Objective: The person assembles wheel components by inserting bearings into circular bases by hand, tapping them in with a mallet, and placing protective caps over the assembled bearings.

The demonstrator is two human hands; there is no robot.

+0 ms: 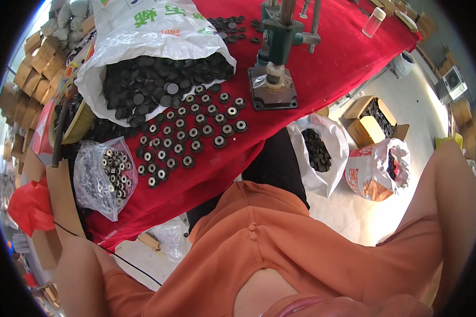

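Note:
Neither of my hands shows. My bent left arm [79,274] is at the lower left edge, and my bent right arm [457,206] is at the right edge. On the red cloth [195,182] in front of me stand several rows of black round parts with metal bearings [196,146] in their middles. Behind them a white woven sack [158,42] lies open, with black discs [148,84] spilling toward the rows. A clear plastic bag [98,179] of small metal bearings [117,177] sits at the table's left. A green hand press [280,39] stands right of the rows.
A clear bottle [373,22] stands at the far right of the table. On the floor to the right are two white sacks [330,153] [378,169] and an open carton [362,131] of black parts. Cartons [37,68] are stacked at the left.

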